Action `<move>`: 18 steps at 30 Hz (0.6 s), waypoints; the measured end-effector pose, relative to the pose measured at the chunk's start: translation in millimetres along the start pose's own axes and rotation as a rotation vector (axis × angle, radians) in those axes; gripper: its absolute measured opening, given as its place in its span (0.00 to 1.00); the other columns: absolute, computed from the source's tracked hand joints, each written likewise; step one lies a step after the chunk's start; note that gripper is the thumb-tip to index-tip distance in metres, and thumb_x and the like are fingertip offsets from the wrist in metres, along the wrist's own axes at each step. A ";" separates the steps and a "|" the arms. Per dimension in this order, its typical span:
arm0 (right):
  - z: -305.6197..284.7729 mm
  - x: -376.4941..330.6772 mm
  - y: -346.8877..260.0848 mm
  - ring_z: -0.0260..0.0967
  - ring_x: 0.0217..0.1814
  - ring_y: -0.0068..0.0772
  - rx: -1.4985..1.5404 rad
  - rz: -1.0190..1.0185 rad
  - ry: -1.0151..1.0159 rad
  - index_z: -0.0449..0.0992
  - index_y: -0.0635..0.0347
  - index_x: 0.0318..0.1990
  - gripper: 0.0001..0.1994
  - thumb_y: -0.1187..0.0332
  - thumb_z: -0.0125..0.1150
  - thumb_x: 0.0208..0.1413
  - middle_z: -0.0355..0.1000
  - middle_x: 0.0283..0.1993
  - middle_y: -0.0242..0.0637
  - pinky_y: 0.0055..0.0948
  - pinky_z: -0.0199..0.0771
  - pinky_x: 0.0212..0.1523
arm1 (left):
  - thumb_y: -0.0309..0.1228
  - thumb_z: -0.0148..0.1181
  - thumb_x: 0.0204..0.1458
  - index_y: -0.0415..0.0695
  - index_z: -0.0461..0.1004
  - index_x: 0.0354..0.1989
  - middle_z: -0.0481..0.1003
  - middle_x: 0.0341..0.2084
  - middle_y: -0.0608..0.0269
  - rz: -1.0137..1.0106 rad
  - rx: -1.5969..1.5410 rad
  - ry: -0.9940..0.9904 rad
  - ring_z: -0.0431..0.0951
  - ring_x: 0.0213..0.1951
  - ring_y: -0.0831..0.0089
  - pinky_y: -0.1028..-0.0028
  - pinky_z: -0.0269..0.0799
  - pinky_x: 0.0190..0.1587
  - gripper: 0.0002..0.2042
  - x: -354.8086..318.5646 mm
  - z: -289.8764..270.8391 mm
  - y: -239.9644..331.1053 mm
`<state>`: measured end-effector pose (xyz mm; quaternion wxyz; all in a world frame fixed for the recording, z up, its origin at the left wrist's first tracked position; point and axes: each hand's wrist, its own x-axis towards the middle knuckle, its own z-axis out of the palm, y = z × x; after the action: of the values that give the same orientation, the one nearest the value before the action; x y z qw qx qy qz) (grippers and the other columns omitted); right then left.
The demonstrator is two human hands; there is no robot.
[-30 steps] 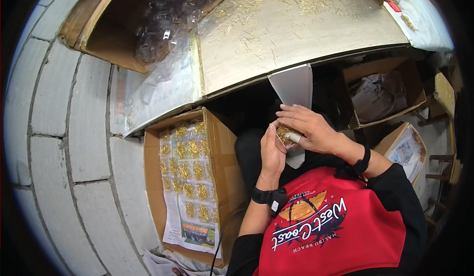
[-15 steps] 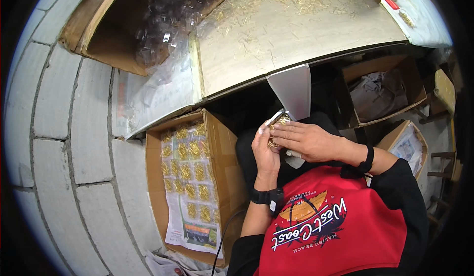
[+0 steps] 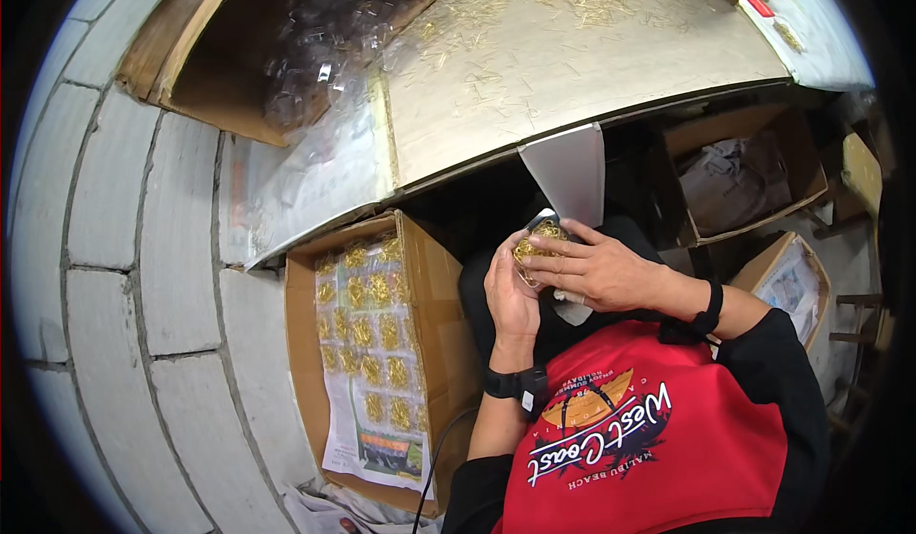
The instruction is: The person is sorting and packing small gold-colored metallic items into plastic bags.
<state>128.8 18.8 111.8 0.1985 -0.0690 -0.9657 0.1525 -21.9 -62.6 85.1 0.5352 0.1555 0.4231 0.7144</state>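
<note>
My left hand (image 3: 513, 303) is closed around a small clear plastic box heaped with thin gold-coloured wire pins (image 3: 540, 238), held above my lap. My right hand (image 3: 611, 272) reaches across from the right. Its fingers are stretched out and spread, resting on the pins and the near side of the box. Under the right palm a bit of white material (image 3: 570, 298) shows; what it is, I cannot tell. The fingers hide much of the box. Left of my hands stands a cardboard box (image 3: 444, 314) holding rows of clear boxes filled with gold pins (image 3: 370, 329).
Loose gold pins (image 3: 534, 19) lie scattered over the pale tabletop (image 3: 572, 85) ahead. At the far left, a tilted cardboard box (image 3: 224, 66) holds many clear plastic boxes (image 3: 329, 47). Another open carton (image 3: 801, 190) sits under the table at right. A white panel (image 3: 570, 171) hangs at the table edge.
My right fingers have spread and its index finger has lifted upward, uncovering more of the gold pins. The left hand keeps its hold on the clear box.
</note>
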 end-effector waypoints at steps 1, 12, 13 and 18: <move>1.1 0.9 0.1 0.50 0.70 0.32 0.074 -0.025 0.015 0.67 0.52 0.56 0.21 0.66 0.55 0.53 0.61 0.63 0.29 0.45 0.46 0.67 | 0.38 0.37 0.63 0.36 0.65 0.51 0.71 0.45 0.53 0.013 0.016 -0.016 0.74 0.45 0.68 0.72 0.73 0.45 0.18 0.5 -1.4 0.3; -1.1 -0.2 6.7 0.53 0.68 0.38 0.034 0.107 0.067 0.66 0.60 0.56 0.25 0.70 0.59 0.47 0.63 0.60 0.41 0.47 0.49 0.66 | 0.36 0.49 0.59 0.40 0.70 0.42 0.75 0.31 0.62 -0.030 0.093 0.109 0.77 0.27 0.78 0.80 0.75 0.18 0.12 2.0 -5.3 -4.8; -0.4 -0.7 6.0 0.53 0.68 0.38 0.028 0.101 0.041 0.66 0.59 0.56 0.25 0.69 0.59 0.47 0.63 0.60 0.40 0.48 0.48 0.66 | 0.36 0.49 0.59 0.40 0.70 0.42 0.75 0.31 0.62 -0.027 0.091 0.115 0.77 0.27 0.78 0.80 0.75 0.18 0.12 0.9 -4.1 -4.2; -4.5 3.1 0.5 0.51 0.69 0.36 -0.043 0.077 -0.037 0.62 0.59 0.58 0.29 0.69 0.61 0.45 0.60 0.63 0.39 0.45 0.45 0.67 | 0.33 0.50 0.59 0.39 0.71 0.42 0.75 0.31 0.62 -0.011 0.117 0.148 0.77 0.27 0.78 0.81 0.75 0.18 0.11 0.8 -1.2 -2.5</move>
<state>127.7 21.1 116.7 0.1730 -0.1076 -0.9689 0.1407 -21.5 -62.3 82.3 0.4963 0.1312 0.5034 0.6950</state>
